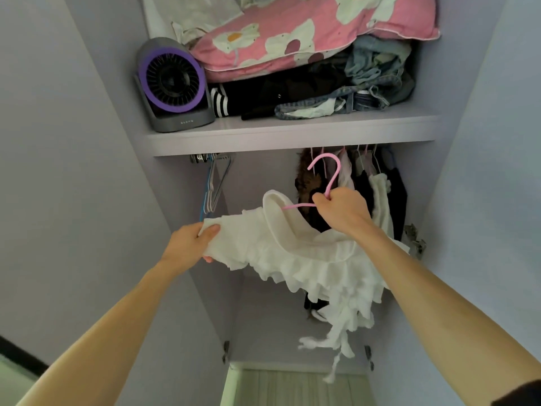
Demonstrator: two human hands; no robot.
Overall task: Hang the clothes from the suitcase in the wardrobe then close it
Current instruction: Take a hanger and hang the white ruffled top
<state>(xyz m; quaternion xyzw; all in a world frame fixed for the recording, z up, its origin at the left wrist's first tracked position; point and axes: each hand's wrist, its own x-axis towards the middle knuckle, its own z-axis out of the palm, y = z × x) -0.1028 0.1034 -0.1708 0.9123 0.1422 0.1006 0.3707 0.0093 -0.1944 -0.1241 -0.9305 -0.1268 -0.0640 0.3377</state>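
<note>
Soft ruffled white cloth garment (307, 259), smooth pink plastic-looking hanger (332, 174), matt grey plastic fan (175, 86).

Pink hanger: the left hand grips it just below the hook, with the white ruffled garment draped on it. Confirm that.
Not quite: the head view shows the right hand gripping the pink hanger just below the hook. The left hand instead holds an edge of the white ruffled garment, which is draped on the hanger as you say.
</note>
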